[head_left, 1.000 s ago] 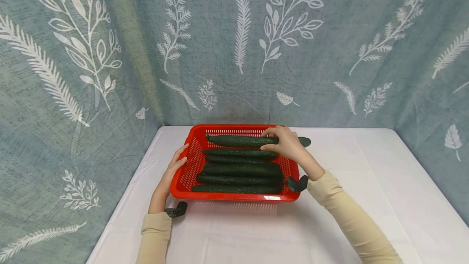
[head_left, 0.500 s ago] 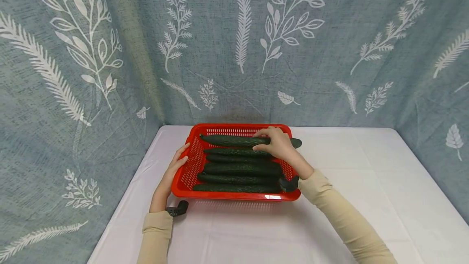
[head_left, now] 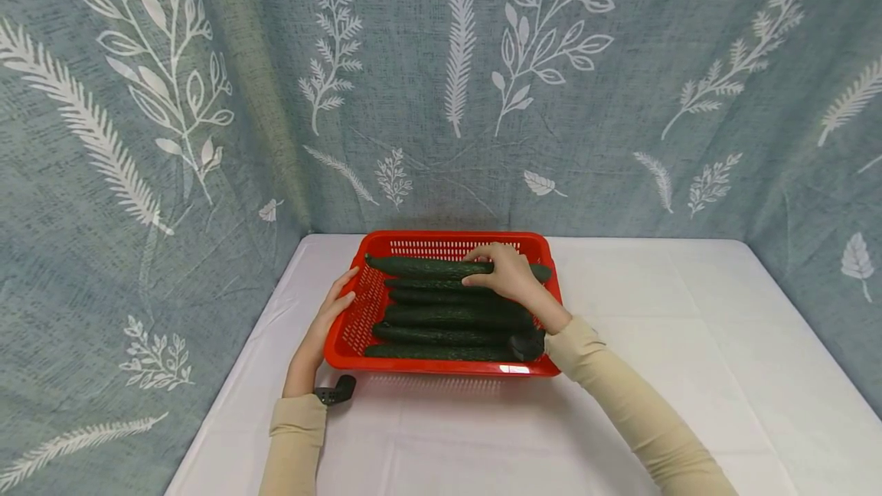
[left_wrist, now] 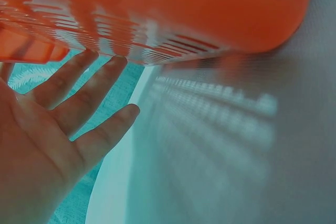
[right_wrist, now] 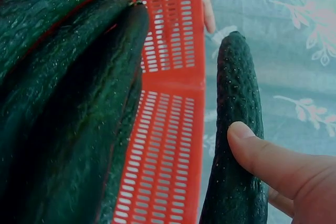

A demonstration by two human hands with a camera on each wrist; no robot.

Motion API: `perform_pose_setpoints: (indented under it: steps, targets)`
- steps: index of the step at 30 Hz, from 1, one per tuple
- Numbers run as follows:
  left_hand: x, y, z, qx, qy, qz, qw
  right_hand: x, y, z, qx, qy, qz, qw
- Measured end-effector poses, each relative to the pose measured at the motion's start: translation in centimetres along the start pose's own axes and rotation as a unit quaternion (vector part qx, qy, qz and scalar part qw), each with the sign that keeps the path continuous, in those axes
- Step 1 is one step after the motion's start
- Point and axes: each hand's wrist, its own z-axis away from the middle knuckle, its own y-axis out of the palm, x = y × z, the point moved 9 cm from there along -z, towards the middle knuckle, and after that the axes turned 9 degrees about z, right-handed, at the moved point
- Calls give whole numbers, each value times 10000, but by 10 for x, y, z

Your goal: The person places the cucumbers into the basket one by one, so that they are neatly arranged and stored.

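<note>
A red slotted plastic basket (head_left: 441, 365) stands on the table, with several dark green cucumbers (head_left: 455, 318) lying side by side in it. Along its far side, my right hand (head_left: 510, 274) holds another cucumber (head_left: 413, 266) level, pinched between thumb and fingers. In the right wrist view the thumb presses on this bumpy cucumber (right_wrist: 239, 93), which appears beside the basket's rim. My left hand (head_left: 324, 321) is at the basket's left wall, fingers spread. The left wrist view shows those fingers nearly straight, fingertips at the slotted wall (left_wrist: 220, 14); part of the hand is out of frame.
A white cloth (head_left: 661, 343) covers the table around the basket. Blue-green curtains (head_left: 427, 190) with white leaf prints hang behind and at both sides. A small black device (head_left: 335, 390) sits at the left wrist.
My right hand has moved left with its cucumber, whose right end has gone from beyond the basket's right rim to about level with it. My left hand stays at the wall.
</note>
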Motion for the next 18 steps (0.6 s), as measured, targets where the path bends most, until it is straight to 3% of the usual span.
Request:
perform_pose_setpoints:
  steps: [11, 18]
  targets:
    - [-2, 0, 0, 9, 93, 149, 9998, 1, 10, -4, 1, 0, 146, 9999]
    - [-2, 1, 1, 131, 60, 162, 9998, -4, 9, -9, 131, -68, -868, 9961]
